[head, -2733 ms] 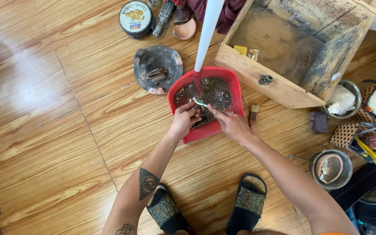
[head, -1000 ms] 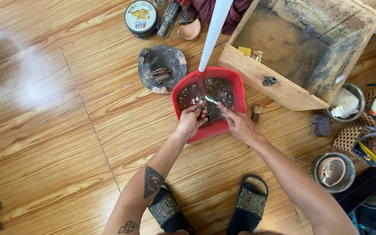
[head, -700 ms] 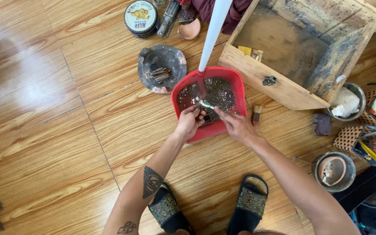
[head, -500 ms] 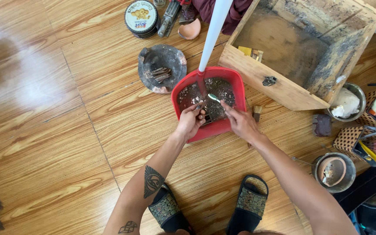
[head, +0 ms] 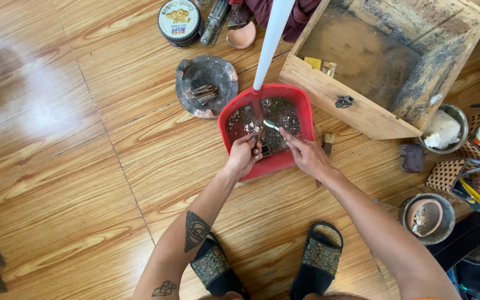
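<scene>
A red dustpan (head: pixel 302 114) with a long white handle (head: pixel 271 39) lies on the wooden floor, filled with dark dirt and small debris. My left hand (head: pixel 241 158) rests at the pan's near edge, its fingers pinched on a small dark piece. My right hand (head: pixel 305 154) holds a small toothbrush (head: pixel 270 125) with its pale green head over the dirt, close to the left fingers. Both forearms reach forward from the bottom of the view.
A cracked grey dish (head: pixel 206 86) holding rusty metal pieces sits left of the pan. An open wooden box (head: pixel 384 61) stands at the upper right. A round tin (head: pixel 179 21), metal bowls (head: pixel 426 218), a basket with pliers (head: pixel 462 178) and my two sandals (head: pixel 320 261) surround them.
Both hands stay over the dustpan. The right hand has shifted the toothbrush slightly back and forth against the piece in the left fingers.
</scene>
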